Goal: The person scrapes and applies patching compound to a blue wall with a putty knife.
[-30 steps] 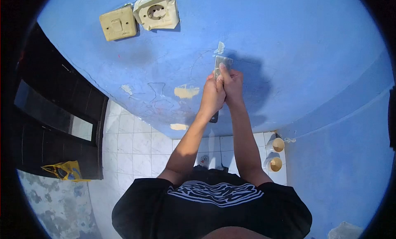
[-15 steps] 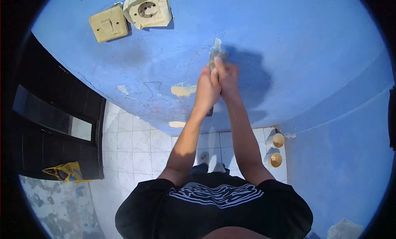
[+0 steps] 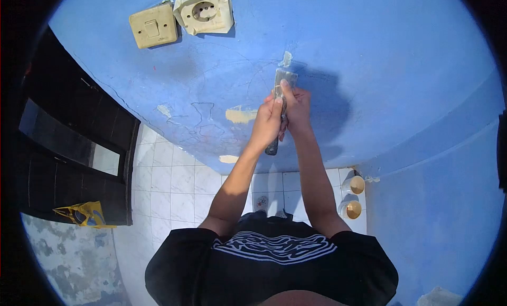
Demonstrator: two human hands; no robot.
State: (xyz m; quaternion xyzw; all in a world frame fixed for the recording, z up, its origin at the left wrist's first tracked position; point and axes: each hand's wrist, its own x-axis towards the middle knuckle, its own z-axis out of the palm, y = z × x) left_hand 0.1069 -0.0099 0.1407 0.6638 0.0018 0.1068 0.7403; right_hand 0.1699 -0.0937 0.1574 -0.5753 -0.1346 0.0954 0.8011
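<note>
A scraper (image 3: 285,76) with a flat metal blade and dark handle is held in both hands against the blue wall (image 3: 380,47). My left hand (image 3: 268,121) is closed round it from the left, thumb pointing up along the tool. From the right, my right hand (image 3: 299,110) also grips it, its thumb pressed on the blade. The handle's end sticks out below my hands. Just above the blade edge is a small pale scraped patch (image 3: 287,59) in the paint.
A light switch (image 3: 153,27) and a loose socket (image 3: 204,11) are at the upper left of the wall. Cream patches (image 3: 241,115) show left of my hands. Two tubs (image 3: 350,209) stand on the tiled floor at right; a dark cabinet (image 3: 47,132) with a yellow bag (image 3: 90,215) is at left.
The scraper has come down a little from the pale patch, leaving a gap below it. Its blade, smeared by motion before, now shows sharply. The view has shifted slightly.
</note>
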